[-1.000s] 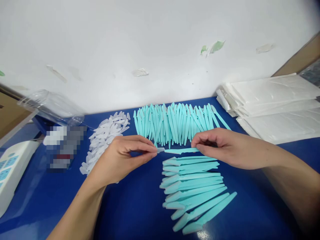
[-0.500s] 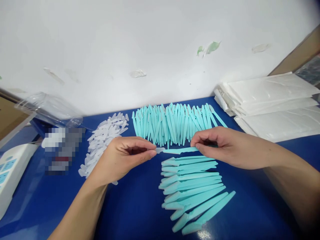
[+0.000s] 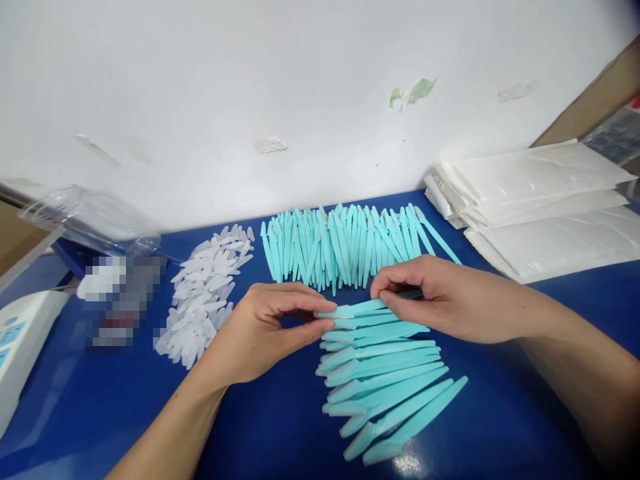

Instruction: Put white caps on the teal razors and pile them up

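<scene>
A turquoise stick [image 3: 367, 307] lies between my two hands, just above the top of a column of capped turquoise sticks [image 3: 385, 363]. My left hand [image 3: 280, 327] pinches its left end, where a translucent cap sits, mostly hidden by the fingertips. My right hand [image 3: 425, 293] holds the stick's right end between thumb and fingers. Behind the hands stretches a wide row of turquoise sticks [image 3: 345, 247]. Left of my left hand is a heap of small translucent caps [image 3: 205, 287].
White packets [image 3: 540, 187] are stacked at the back right. A clear plastic container [image 3: 95, 213] lies at the back left, near a blurred-out object [image 3: 125, 300]. A white device with blue buttons [image 3: 25, 340] stands at the left edge of the blue table [image 3: 260, 427].
Both hands have moved the stick down to the column's top. My left hand has shifted right, and the gap between cap and stick has closed. The view has shifted slightly.
</scene>
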Motion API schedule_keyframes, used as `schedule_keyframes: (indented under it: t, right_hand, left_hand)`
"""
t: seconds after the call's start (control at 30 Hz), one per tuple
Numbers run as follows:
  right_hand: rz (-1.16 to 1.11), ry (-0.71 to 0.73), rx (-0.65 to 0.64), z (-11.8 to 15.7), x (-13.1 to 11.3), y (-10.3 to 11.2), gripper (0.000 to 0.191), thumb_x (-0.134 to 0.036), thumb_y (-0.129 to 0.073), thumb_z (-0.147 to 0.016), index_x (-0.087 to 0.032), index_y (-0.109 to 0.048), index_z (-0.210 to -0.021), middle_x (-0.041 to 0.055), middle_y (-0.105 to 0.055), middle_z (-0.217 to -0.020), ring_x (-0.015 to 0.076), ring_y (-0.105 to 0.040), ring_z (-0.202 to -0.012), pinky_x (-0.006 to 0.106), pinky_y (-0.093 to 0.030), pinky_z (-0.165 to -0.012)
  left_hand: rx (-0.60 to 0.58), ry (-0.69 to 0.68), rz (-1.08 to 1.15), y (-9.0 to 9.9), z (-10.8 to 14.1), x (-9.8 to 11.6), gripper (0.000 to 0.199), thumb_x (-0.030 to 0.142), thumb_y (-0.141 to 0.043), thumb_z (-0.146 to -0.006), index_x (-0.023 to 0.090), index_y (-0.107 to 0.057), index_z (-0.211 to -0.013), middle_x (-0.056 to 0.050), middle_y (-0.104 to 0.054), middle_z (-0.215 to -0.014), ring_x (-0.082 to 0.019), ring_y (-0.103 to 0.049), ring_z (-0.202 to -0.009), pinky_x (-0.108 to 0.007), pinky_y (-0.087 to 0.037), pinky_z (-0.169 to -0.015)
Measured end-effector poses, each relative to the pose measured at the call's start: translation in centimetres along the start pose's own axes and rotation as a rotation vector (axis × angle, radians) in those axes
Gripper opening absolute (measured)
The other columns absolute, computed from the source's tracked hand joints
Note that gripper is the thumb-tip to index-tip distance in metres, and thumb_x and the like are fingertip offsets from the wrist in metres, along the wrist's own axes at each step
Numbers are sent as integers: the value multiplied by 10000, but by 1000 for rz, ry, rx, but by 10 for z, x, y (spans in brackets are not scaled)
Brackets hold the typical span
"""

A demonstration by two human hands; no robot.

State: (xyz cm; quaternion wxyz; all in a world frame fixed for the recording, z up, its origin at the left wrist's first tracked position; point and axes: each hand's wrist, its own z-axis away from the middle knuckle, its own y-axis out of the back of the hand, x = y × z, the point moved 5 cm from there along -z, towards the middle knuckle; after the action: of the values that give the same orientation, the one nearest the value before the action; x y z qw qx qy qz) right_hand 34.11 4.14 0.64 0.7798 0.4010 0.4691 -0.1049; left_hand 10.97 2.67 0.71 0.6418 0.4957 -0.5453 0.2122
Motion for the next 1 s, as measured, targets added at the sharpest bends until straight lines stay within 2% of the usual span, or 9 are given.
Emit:
schedule_keyframes:
  t: [0.1,0.23,0.4,0.63,0.73,0.9,1.0]
  right_hand:
    - [-1,-11,31,0,4,3,205,-367,-581,-1019,-227,-662,-894,-62,-493,-669,110,-373,-567,263,-311,-510]
    - [11,2,104,3,5,10,208,-339,-569,-1019,-218,-648,-869,-60,-459,-671,114,-356,-582,266,-313,-524]
    - [21,-4,90,3,4,10,209,-343,-556,-1031,-221,-658,-895,-53,-479,-685,119,-364,-590,267,-318,-532]
    - [31,-15,78,3,7,9,202,-348,-572,-1021,-226,-663,-888,-54,-480,-669,121,-367,-578,272,-311,-522]
    - [32,-8,65,3,5,7,224,-365,-558,-1034,-233,-648,-877,-58,-487,-666,121,-373,-574,275,-315,-521]
    - [55,17,34,0,-2,0,216,-351,-553,-1040,-223,-686,-928,-64,-511,-646,110,-388,-545,270,-318,-515]
    - [83,23,21,0,-3,-1,229,-363,-546,-1052,-226,-706,-963,-59,-530,-649,113,-407,-546,277,-316,-526]
  left_hand:
    - [16,19,-58,14,1,-4,105,199,-817,-926,260,-877,-988,-20,-826,-930,-118,-734,-761,-181,-570,-654]
    - [103,223,132,29,3,-19,104,325,-793,-974,250,-840,-1028,-1,-812,-817,-119,-752,-708,-190,-629,-675]
    - [30,346,256,21,2,-22,203,384,-811,-958,193,-828,-1023,-24,-810,-778,-132,-760,-672,-199,-651,-639]
    - [65,364,273,23,1,-21,233,404,-835,-932,180,-823,-992,-32,-814,-775,-148,-775,-678,-217,-663,-638]
    - [49,373,282,16,1,-22,208,384,-828,-942,183,-819,-996,-20,-811,-768,-131,-769,-677,-195,-651,-644]
    - [-56,379,336,-13,2,-21,213,392,-773,-985,188,-795,-1039,-17,-801,-778,-132,-756,-697,-213,-638,-667]
    - [-79,375,233,-21,4,-17,228,417,-737,-1004,220,-786,-1108,-2,-787,-777,-134,-725,-685,-222,-596,-642]
